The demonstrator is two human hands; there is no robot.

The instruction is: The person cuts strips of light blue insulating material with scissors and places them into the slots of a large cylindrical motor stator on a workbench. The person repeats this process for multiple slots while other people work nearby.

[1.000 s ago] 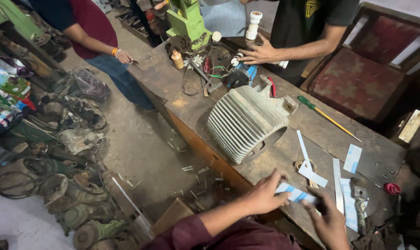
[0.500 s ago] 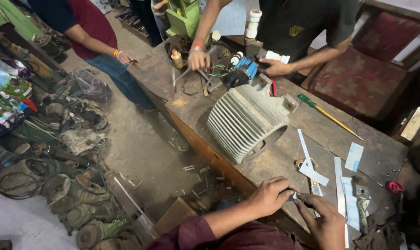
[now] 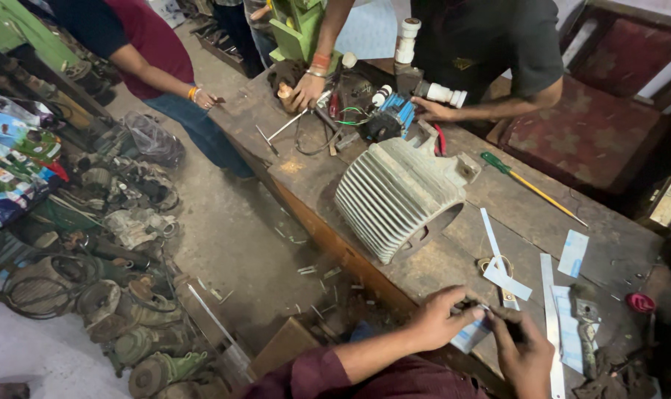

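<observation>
Fingertips of the left hand [image 3: 440,319] and right hand [image 3: 524,347] meet and pinch together on a small pale blue-white paper strip [image 3: 471,335], held low over the near edge of the worn wooden workbench [image 3: 453,262]. Just beyond lie more white paper strips [image 3: 498,251], a flat white ruler-like strip [image 3: 551,325] and a brass-coloured ring [image 3: 494,264]. Further up the bench sits a grey finned metal motor housing [image 3: 394,196] on its side, with a green-handled screwdriver [image 3: 524,181] to its right. Other people's hands work at the far end.
</observation>
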